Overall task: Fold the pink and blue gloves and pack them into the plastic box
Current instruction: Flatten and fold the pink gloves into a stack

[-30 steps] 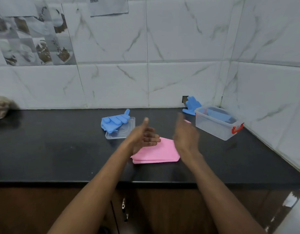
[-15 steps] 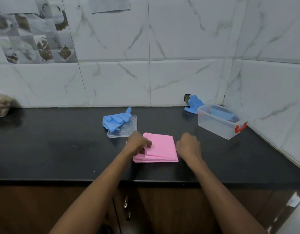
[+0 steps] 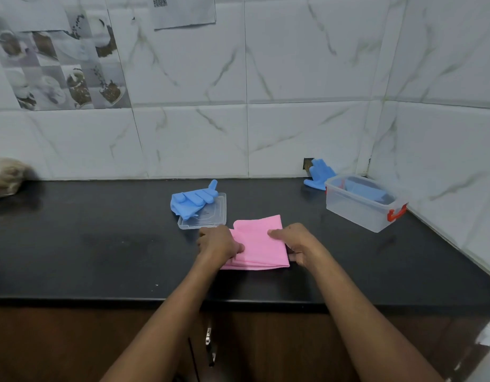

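A folded pink glove (image 3: pixel 260 244) lies flat on the black counter (image 3: pixel 100 244) near its front edge. My left hand (image 3: pixel 219 244) grips its left edge, thumb on top. My right hand (image 3: pixel 296 241) holds the right edge, index finger lying across the top and the other fingers curled round the side. A blue glove (image 3: pixel 191 201) rests partly on the clear box lid (image 3: pixel 210 216) just behind. The clear plastic box (image 3: pixel 362 208) with red latches stands at the right with a folded blue glove (image 3: pixel 365 190) inside. Another blue glove (image 3: pixel 319 172) leans against the back wall.
Tiled walls close the counter at the back and right, forming a corner behind the box. A brownish fuzzy object (image 3: pixel 7 175) sits at the far left by the wall. Below the counter's front edge is a wooden cabinet (image 3: pixel 73 340).
Both hands came down from above the pink glove onto it. The right hand then slid from beside the right edge onto the glove, and both now hold its sides.
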Demonstrator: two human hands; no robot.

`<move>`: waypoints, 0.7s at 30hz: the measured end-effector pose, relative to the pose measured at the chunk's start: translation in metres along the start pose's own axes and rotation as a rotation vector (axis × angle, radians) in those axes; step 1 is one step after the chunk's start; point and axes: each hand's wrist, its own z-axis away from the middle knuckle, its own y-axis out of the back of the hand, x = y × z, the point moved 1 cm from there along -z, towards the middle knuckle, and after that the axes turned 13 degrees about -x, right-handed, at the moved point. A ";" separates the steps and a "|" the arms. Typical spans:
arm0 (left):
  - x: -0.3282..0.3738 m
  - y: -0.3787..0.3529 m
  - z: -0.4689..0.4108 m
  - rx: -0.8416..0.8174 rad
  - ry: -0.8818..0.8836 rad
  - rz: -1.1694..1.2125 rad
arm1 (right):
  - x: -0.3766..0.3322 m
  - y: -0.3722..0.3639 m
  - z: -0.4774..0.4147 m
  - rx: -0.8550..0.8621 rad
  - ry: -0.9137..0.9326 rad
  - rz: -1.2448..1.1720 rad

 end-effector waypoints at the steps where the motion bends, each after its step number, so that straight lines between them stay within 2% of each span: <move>1: 0.000 0.001 0.001 0.006 -0.016 0.043 | 0.001 0.000 0.000 -0.044 -0.001 -0.088; 6: -0.008 -0.005 0.001 0.107 -0.117 0.273 | 0.014 0.004 0.000 -0.008 0.037 -0.083; 11: -0.022 -0.017 -0.006 0.242 -0.154 0.279 | 0.020 0.092 0.026 0.127 -0.008 -0.065; 16: -0.016 -0.026 -0.009 0.235 -0.154 0.231 | 0.037 0.226 0.066 0.387 -0.164 0.181; 21: -0.004 -0.029 -0.001 0.242 -0.097 0.148 | 0.024 0.275 0.089 0.629 -0.206 0.410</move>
